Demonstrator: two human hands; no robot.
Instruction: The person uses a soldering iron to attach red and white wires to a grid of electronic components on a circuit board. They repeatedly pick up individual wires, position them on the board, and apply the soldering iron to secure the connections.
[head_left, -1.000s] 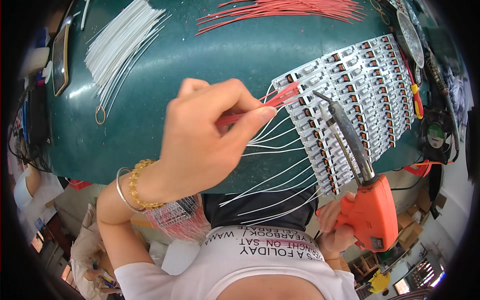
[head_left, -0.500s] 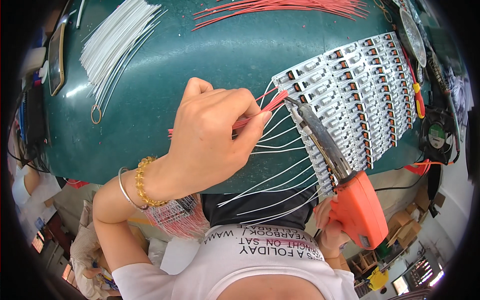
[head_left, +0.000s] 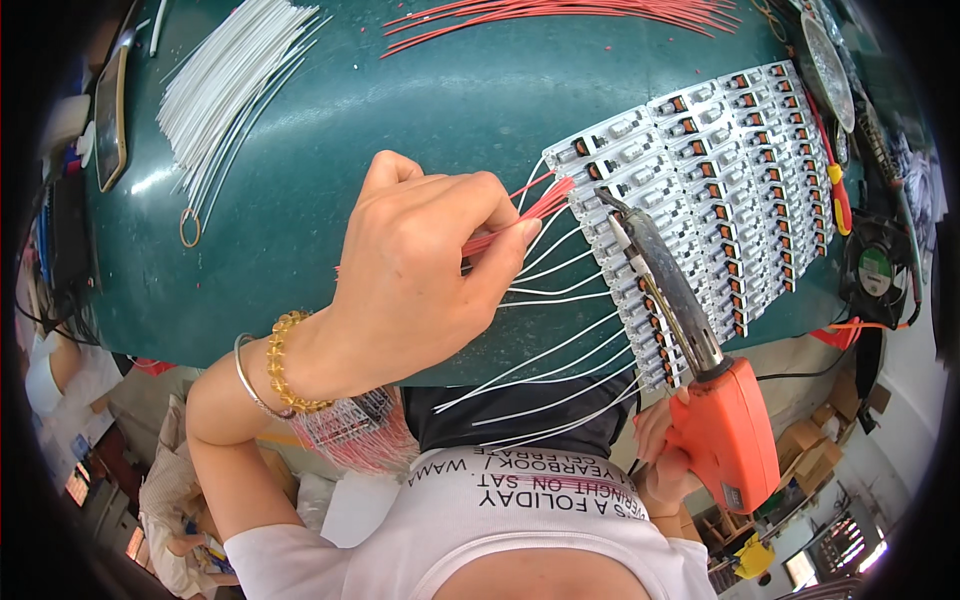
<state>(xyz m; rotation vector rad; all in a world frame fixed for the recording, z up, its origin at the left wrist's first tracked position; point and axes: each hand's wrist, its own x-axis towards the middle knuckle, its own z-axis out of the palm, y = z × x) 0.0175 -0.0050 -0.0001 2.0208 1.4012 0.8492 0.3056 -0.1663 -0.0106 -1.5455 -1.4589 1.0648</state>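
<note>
My left hand (head_left: 430, 260) pinches a bundle of red wires (head_left: 546, 203), their ends pointing right at the panel's upper left corner. In my right hand (head_left: 665, 450) is a red-handled soldering gun (head_left: 735, 430). Its dark bent tip lies over the left column of a silver panel of small circuit boards (head_left: 700, 180), a little right of the red wire ends and apart from them. White wires (head_left: 560, 298) trail leftward from the panel's left edge, several over the table edge. One red wire also runs to that edge, near the top.
White wires (head_left: 230, 90) lie bunched at the table's far left, beside a phone (head_left: 115, 120). Red wires (head_left: 570, 12) lie along the far edge. A red-and-yellow-handled tool (head_left: 838, 200) and a small black fan (head_left: 876, 270) are right of the panel. A bundle of wired boards (head_left: 355, 430) hangs below the table edge.
The soldering gun's tip has moved right, away from the red wire ends and further over the panel. Its handle has dropped slightly toward me. My left hand has hardly moved.
</note>
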